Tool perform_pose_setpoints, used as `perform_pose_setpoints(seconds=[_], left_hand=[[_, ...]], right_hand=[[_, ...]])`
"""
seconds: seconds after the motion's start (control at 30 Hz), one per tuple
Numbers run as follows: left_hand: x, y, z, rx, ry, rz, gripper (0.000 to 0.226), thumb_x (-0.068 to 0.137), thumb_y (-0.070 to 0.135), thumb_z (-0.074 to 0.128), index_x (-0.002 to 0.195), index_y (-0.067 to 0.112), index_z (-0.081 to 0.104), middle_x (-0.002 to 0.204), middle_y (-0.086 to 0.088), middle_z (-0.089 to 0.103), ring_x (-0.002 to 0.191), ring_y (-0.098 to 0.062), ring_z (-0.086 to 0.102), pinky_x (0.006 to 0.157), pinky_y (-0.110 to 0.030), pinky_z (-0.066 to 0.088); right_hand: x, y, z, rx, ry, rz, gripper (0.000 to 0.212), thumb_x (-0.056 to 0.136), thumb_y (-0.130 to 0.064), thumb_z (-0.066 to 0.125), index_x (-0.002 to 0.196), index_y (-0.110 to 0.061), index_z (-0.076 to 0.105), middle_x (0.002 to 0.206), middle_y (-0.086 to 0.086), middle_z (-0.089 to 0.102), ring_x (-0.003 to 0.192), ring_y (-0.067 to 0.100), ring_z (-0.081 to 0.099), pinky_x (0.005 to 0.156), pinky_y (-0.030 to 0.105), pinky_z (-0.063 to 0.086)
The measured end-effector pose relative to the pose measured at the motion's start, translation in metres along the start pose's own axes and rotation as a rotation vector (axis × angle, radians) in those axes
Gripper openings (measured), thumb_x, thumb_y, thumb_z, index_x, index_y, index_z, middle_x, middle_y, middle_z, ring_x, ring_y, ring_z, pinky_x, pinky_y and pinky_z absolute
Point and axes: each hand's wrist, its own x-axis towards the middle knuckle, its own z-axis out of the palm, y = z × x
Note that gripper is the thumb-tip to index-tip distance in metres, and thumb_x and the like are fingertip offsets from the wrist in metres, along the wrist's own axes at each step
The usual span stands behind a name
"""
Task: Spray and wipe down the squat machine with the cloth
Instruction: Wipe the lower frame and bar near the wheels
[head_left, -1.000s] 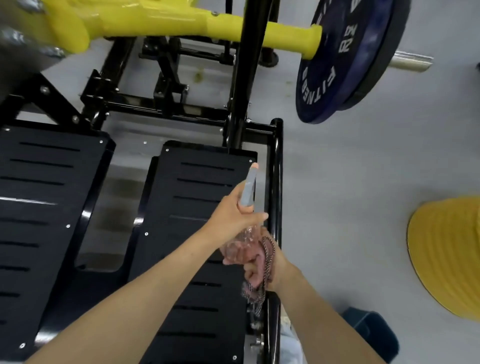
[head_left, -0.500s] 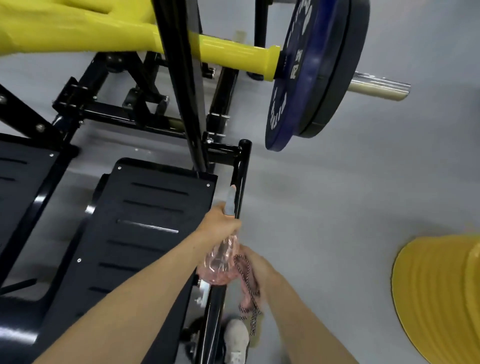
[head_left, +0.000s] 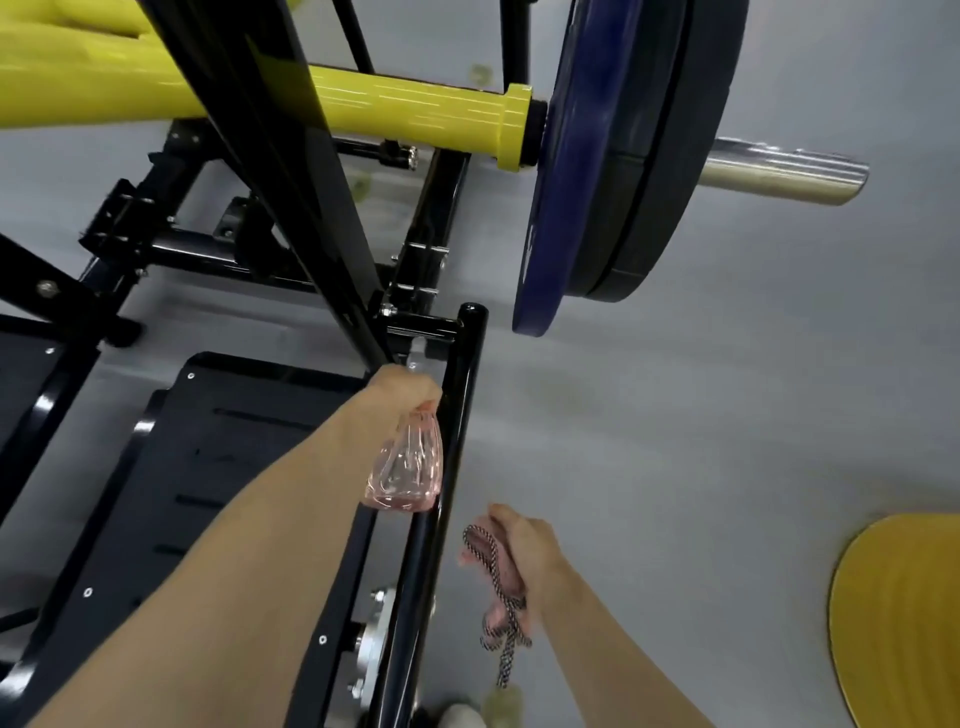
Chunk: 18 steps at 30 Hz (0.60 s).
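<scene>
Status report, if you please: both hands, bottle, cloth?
Left hand grips spray bottle beside black side rail. Right hand holds cloth, right of rail. Nothing blocks rail.

The floor (head_left: 701, 415) is smooth and pale grey. Soft, even light lies over it, with only faint darker bands. A few small yellow-green smudges (head_left: 480, 74) mark it toward the top of the view. At the lower right sits a round, ribbed yellow object (head_left: 904, 623) — cut off by the frame edge.

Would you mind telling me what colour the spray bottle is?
Transparent pink; the spray bottle shows best in the head view.
</scene>
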Motion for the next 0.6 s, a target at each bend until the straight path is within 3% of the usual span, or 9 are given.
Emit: perform_pose_setpoints(seconds=[0.07, 0.17, 0.27, 0.4, 0.5, 0.57, 0.6], left_hand=[[0.007, -0.003, 0.003, -0.049, 0.032, -0.024, 0.011, 0.077, -0.006, 0.055, 0.075, 0.004, 0.054, 0.071, -0.011, 0.055, 0.049, -0.017, 0.058, 0.046, -0.019, 0.045], [-0.001, -0.014, 0.008, -0.04, 0.013, 0.0, 0.012, 0.072, -0.006, 0.056, 0.078, 0.004, 0.056, 0.075, -0.011, 0.057, 0.06, -0.021, 0.057, 0.05, -0.022, 0.047], [-0.009, -0.035, 0.015, 0.053, -0.113, 0.029, 0.025, 0.066, -0.001, 0.059, 0.089, 0.009, 0.059, 0.086, -0.007, 0.058, 0.078, -0.021, 0.062, 0.064, -0.03, 0.053], [-0.024, -0.09, 0.022, 0.138, -0.149, -0.025, 0.017, 0.057, 0.002, 0.058, 0.073, 0.008, 0.062, 0.074, -0.008, 0.062, 0.069, -0.021, 0.063, 0.063, -0.033, 0.053], [-0.049, -0.151, 0.031, 0.332, -0.182, -0.094, 0.026, 0.054, 0.012, 0.054, 0.078, 0.015, 0.062, 0.08, -0.006, 0.068, 0.075, -0.022, 0.068, 0.066, -0.029, 0.057], [-0.069, -0.189, 0.039, 0.347, -0.231, -0.136, 0.042, 0.053, 0.013, 0.05, 0.093, 0.016, 0.065, 0.084, -0.008, 0.069, 0.076, -0.022, 0.069, 0.071, -0.035, 0.06], [-0.082, -0.205, 0.04, 0.315, -0.277, -0.154, 0.051, 0.056, 0.011, 0.051, 0.104, 0.018, 0.065, 0.082, -0.008, 0.069, 0.07, -0.02, 0.069, 0.066, -0.033, 0.06]], right_hand=[[0.003, 0.004, -0.004, 0.005, 0.012, 0.013, 0.03, 0.092, -0.026, 0.06, 0.083, 0.0, 0.07, 0.089, 0.026, 0.071, 0.075, 0.032, 0.067, 0.079, 0.039, 0.055], [0.003, 0.012, -0.007, 0.023, 0.041, 0.035, 0.03, 0.092, -0.022, 0.06, 0.075, 0.002, 0.067, 0.084, 0.028, 0.069, 0.067, 0.032, 0.065, 0.068, 0.036, 0.054], [0.0, 0.021, -0.004, -0.005, 0.064, 0.028, 0.029, 0.09, -0.02, 0.062, 0.072, 0.002, 0.07, 0.081, 0.026, 0.071, 0.078, 0.038, 0.069, 0.081, 0.043, 0.057], [-0.018, 0.041, 0.013, -0.063, 0.046, 0.048, 0.032, 0.091, -0.018, 0.061, 0.063, -0.002, 0.068, 0.08, 0.026, 0.071, 0.08, 0.04, 0.069, 0.081, 0.045, 0.056], [-0.032, 0.066, 0.022, -0.087, 0.025, 0.067, 0.034, 0.093, -0.017, 0.059, 0.061, -0.006, 0.066, 0.063, 0.015, 0.07, 0.058, 0.025, 0.066, 0.062, 0.027, 0.056], [-0.042, 0.086, 0.028, -0.131, 0.036, 0.066, 0.034, 0.094, -0.019, 0.057, 0.062, -0.009, 0.066, 0.051, 0.004, 0.064, 0.044, 0.016, 0.058, 0.051, 0.019, 0.049], [-0.048, 0.098, 0.03, -0.168, 0.043, 0.067, 0.035, 0.094, -0.021, 0.056, 0.062, -0.011, 0.066, 0.05, 0.002, 0.062, 0.043, 0.014, 0.056, 0.052, 0.02, 0.048]])
